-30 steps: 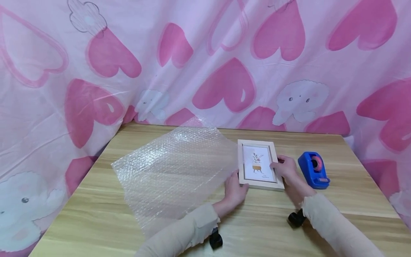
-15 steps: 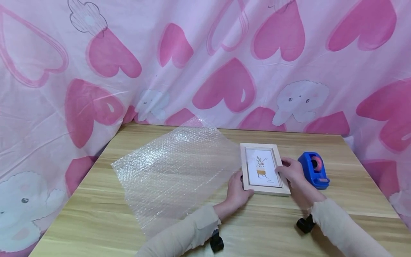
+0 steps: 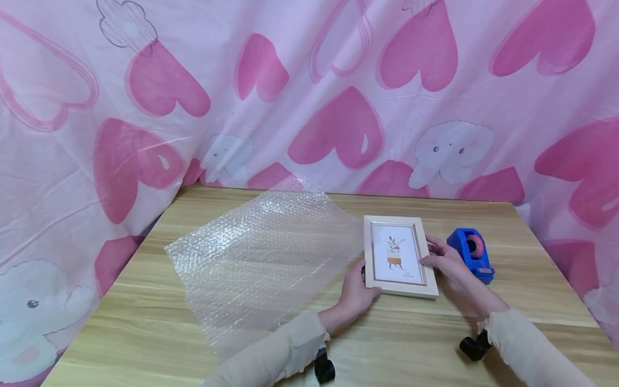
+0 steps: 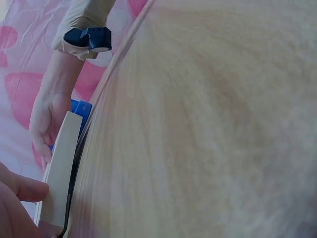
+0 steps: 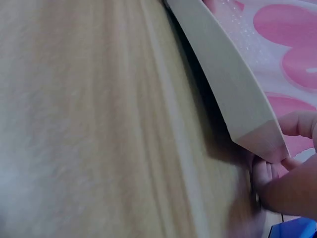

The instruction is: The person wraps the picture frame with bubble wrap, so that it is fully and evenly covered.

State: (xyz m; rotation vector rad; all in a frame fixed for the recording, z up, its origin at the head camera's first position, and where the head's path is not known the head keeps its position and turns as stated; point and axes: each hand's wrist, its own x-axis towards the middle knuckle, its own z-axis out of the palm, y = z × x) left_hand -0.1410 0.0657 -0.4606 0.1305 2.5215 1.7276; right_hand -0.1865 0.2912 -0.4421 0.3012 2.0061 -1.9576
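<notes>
In the head view, a pale wooden picture frame (image 3: 401,289) lies face up, showing a plant picture behind its pane. My left hand (image 3: 357,292) grips its left near corner, the thumb along the near edge and the other fingers mostly hidden. At the right edge, my right hand (image 3: 447,262) has its thumb over the border and its fingers beside and partly under it. The right wrist view shows a dark gap between the frame (image 5: 233,84) and the table. Left of the frame, a sheet of clear bubble wrap (image 3: 266,258) lies spread out.
A blue tape dispenser (image 3: 466,250) with a pink roll stands just beyond my right hand. The wooden table (image 3: 145,317) ends at a pink heart-patterned curtain (image 3: 333,129) behind and at the sides. Each wrist carries a black camera (image 3: 475,346).
The picture frame has moved right and nearer, with both hands on it. In the last half second it has barely shifted, while my right hand has slid outward along its edge.
</notes>
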